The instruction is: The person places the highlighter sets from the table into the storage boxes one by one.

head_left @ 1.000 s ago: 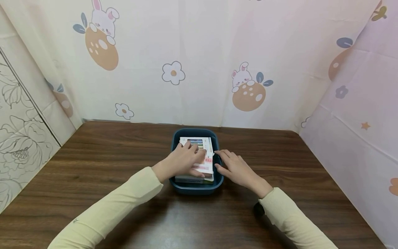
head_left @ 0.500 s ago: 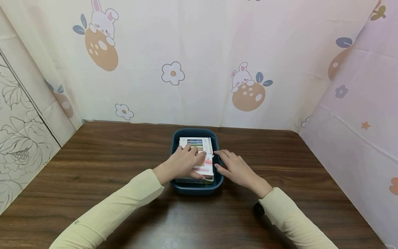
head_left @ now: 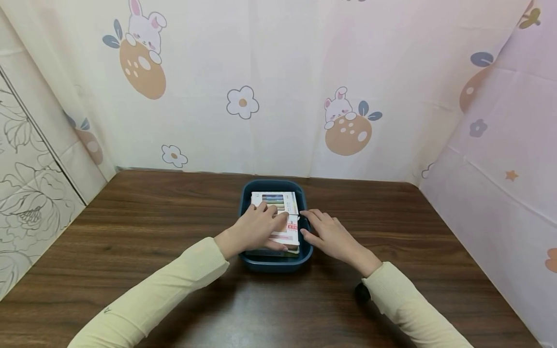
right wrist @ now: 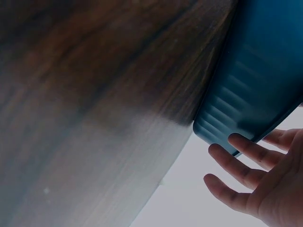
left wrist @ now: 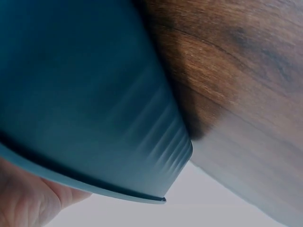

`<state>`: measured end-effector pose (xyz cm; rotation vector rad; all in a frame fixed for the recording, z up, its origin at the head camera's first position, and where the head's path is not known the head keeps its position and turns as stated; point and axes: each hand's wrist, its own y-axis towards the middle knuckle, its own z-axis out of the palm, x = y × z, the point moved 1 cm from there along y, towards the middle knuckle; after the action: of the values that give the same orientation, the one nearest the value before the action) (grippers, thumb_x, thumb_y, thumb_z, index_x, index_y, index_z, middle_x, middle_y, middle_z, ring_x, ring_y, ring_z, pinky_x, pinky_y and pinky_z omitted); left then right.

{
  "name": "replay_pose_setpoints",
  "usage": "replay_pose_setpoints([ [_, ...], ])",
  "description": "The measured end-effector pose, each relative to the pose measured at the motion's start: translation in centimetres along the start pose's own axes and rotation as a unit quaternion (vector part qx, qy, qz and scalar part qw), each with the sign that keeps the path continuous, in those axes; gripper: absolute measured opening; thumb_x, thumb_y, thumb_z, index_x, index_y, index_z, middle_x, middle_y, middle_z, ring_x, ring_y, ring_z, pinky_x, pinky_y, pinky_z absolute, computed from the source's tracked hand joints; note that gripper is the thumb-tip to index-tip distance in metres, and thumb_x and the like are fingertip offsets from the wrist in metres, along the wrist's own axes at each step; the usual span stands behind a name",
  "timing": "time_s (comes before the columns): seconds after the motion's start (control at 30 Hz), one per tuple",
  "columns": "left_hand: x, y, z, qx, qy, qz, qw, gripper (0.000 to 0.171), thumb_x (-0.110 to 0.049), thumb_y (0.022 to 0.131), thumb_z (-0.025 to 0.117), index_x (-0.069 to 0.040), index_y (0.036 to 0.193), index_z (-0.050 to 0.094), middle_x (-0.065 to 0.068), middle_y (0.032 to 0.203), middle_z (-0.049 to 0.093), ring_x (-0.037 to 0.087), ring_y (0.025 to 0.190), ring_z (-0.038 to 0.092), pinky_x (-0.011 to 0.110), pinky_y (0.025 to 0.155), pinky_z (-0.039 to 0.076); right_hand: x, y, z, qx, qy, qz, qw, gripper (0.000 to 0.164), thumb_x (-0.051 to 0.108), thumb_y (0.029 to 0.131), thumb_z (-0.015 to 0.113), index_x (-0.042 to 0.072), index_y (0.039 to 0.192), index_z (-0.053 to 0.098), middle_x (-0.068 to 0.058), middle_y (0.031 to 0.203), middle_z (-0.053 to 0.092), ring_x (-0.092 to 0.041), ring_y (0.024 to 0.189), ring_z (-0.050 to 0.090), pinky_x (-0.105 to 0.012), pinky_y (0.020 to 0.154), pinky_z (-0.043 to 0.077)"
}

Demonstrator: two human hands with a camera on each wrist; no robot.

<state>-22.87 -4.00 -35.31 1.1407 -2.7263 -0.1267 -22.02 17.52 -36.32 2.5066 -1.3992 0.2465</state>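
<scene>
A dark blue plastic bin [head_left: 276, 267] stands on the table with white boxes in it. The upper white box [head_left: 288, 199] has a window showing coloured sticks; a seam or edge crosses its middle. Beneath lies another box [head_left: 266, 253], mostly covered. My left hand [head_left: 256, 228] rests on the white box, fingers spread across it. My right hand [head_left: 332, 237] is at the bin's right rim, fingers loosely bent, tips near the rim. The right wrist view has that hand [right wrist: 270, 177] with its fingers apart beside the bin wall [right wrist: 270, 61]. The left wrist view mostly holds the bin's side [left wrist: 85, 109].
The brown wooden table [head_left: 143, 227] extends on every side of the bin. A pale curtain [head_left: 283, 63] with rabbit and flower prints hangs behind and at the right. A dark round object [head_left: 362, 293] shows under the right sleeve cuff.
My left hand has drawn slightly back toward me over the box, uncovering a little more of its window and seam. The right hand and the bin have not visibly moved.
</scene>
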Motion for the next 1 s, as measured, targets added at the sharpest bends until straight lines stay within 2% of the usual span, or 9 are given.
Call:
replay_pose_setpoints([
  [0.4,0.2,-0.2,0.0,-0.004,-0.018,-0.001,0.9998,0.074,-0.072,0.078,0.043,-0.021,0.132,0.044,0.007,0.125,0.054,0.026,0.105,0.051,0.043,0.087,0.047,-0.2,0.1,-0.1,0.002,-0.023,-0.007,1.000,0.051,0.040,0.094,0.043,0.011,0.136,0.041,-0.011,0.132,0.048,-0.028,0.116,0.049,-0.053,0.094,0.038],
  [0.7,1.4,-0.8,-1.7,-0.020,0.002,-0.014,0.9997,0.072,-0.068,0.082,0.042,-0.019,0.135,0.043,0.007,0.127,0.054,0.027,0.109,0.054,0.044,0.087,0.047,-0.3,0.1,-0.8,0.007,-0.023,-0.003,1.000,0.054,0.046,0.093,0.042,0.012,0.136,0.042,-0.011,0.133,0.048,-0.031,0.120,0.047,-0.055,0.096,0.036],
  [0.83,2.3,-1.5,-2.5,-0.028,0.006,-0.037,0.9989,0.068,-0.065,0.084,0.043,-0.020,0.135,0.044,0.007,0.126,0.054,0.027,0.108,0.053,0.043,0.085,0.047,-0.4,0.1,-1.3,-0.008,-0.023,-0.008,1.000,0.055,0.048,0.093,0.041,0.012,0.135,0.042,-0.010,0.132,0.049,-0.029,0.120,0.047,-0.053,0.097,0.036],
  [1.0,3.9,-3.0,-3.2,-0.043,-0.003,-0.068,0.9968,0.067,-0.061,0.084,0.047,-0.017,0.135,0.045,0.009,0.126,0.053,0.029,0.111,0.051,0.045,0.087,0.045,-0.9,-0.4,-2.5,-0.053,-0.030,-0.010,0.998,0.054,0.044,0.093,0.045,0.011,0.135,0.042,-0.011,0.132,0.048,-0.030,0.119,0.047,-0.053,0.095,0.037],
])
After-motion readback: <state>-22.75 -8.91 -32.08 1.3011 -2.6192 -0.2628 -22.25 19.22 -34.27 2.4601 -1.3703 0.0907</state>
